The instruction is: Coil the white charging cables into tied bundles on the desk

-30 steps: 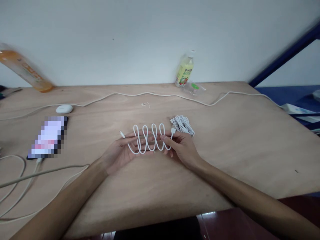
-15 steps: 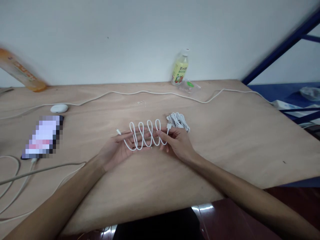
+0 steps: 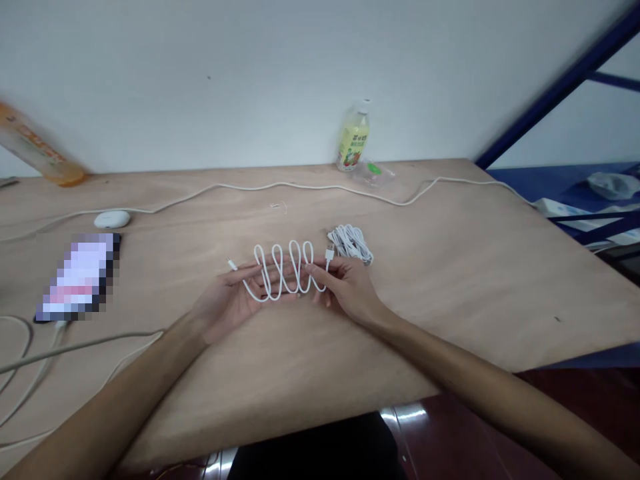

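Observation:
A white USB charging cable (image 3: 277, 270), looped into several side-by-side coils, lies across the fingers of both hands just above the table. My left hand (image 3: 233, 290) is palm up with its thumb pressing the cable's left end, where a small plug sticks out. At the other end, my right hand (image 3: 345, 280) pinches the loops between thumb and fingers. The USB-A plug points up beside its index finger. Behind the right hand lies a bundle of white cables (image 3: 351, 241) on the table, its near edge partly covered by that hand.
On the wooden table (image 3: 450, 267), a phone (image 3: 80, 277) with a charging lead and a white oval case (image 3: 112, 219) sit at left. An orange bottle (image 3: 43, 150), a yellow-labelled bottle (image 3: 354, 139) and a clear plastic wrapper (image 3: 373, 173) stand or lie along the wall. A long cord crosses behind.
The whole scene has shifted slightly left as the camera turned. The right hand's loops sit a little closer together; both hands keep their hold on the cable.

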{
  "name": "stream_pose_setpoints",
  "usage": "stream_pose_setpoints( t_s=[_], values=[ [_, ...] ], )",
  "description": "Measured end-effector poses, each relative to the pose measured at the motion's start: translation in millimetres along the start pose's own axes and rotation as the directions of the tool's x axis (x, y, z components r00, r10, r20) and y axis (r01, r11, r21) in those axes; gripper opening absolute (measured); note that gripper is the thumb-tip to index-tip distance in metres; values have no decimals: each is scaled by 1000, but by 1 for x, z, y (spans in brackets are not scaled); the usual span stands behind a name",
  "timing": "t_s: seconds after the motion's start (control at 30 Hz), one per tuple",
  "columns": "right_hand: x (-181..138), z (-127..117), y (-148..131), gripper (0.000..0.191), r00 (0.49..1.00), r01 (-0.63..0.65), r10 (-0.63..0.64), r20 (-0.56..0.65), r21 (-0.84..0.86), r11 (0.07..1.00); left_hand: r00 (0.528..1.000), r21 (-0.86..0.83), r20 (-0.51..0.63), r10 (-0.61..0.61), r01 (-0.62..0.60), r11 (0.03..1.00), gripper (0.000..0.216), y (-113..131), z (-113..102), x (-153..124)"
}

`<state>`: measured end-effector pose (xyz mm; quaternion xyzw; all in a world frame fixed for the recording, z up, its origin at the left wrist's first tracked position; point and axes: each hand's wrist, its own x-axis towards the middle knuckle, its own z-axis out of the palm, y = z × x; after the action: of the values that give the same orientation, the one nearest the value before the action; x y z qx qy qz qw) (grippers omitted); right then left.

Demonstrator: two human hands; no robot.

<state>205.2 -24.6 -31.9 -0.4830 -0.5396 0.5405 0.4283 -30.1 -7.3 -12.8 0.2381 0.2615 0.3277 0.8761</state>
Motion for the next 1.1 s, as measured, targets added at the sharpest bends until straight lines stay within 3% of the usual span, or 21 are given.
stream_pose_setpoints(
  t_s=[0.17, 0.33, 0.73, 1.1],
  values=[
    [-1, 0, 1, 40, 1000, -4, 4, 18, 27, 1000, 999, 12, -34, -9, 10, 1000, 51, 0, 0, -1],
    [-1, 0, 2, 40, 999, -21, 20, 26, 25, 999, 1000, -30, 21, -10, 11, 1000, 57, -2, -2, -1],
    [-3, -1, 3, 51, 998, -62, 64, -25, 66, 996, 1000, -20, -11, -12, 11, 1000, 55, -5, -5, -3],
    [-10, -3, 5, 43, 994, -106, 109, -20, 100, 989, 1000, -25, 6, -11, 11, 1000, 58, -7, -2, -5]
  ],
)
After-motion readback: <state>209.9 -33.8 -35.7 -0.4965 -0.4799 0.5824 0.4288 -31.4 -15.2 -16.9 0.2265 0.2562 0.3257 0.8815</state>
